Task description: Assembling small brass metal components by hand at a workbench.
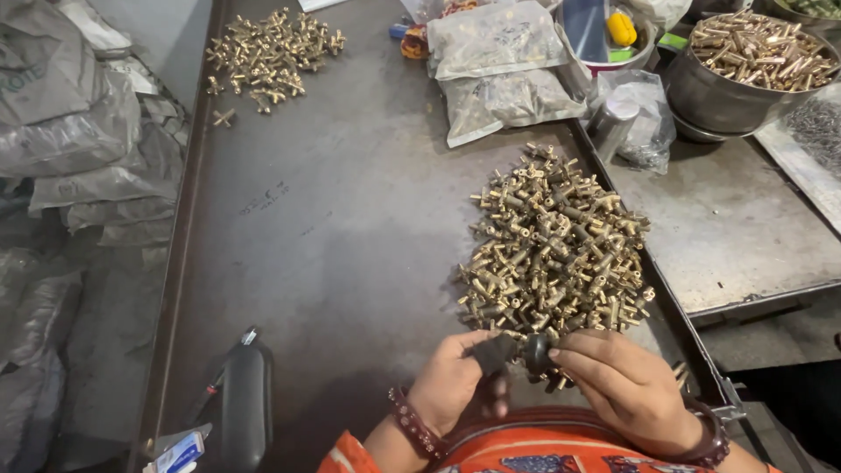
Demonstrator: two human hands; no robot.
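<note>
- Holding a small dark part [524,352] between my left hand [455,385] and right hand [624,382], fingertips of both pinched on it, just below the heap of brass fittings [554,241].
- Its long axis runs left to right; which end leads, I cannot tell.

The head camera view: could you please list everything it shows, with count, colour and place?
Big heap of brass T-shaped fittings: one, gold, table centre-right.
Smaller heap of brass fittings: one, gold, far left of the table.
Dark metal table: one, grey-brown, centre.
Clear plastic bags of small parts: at least two, greyish, far centre.
Steel bowl of brass rods: one, silver, top right.
Black bottle: one, near left.
Grey sacks: several, left of the table.
Small black round part: one, held between both hands.
Left hand: bottom centre.
Right hand: bottom right.
</note>
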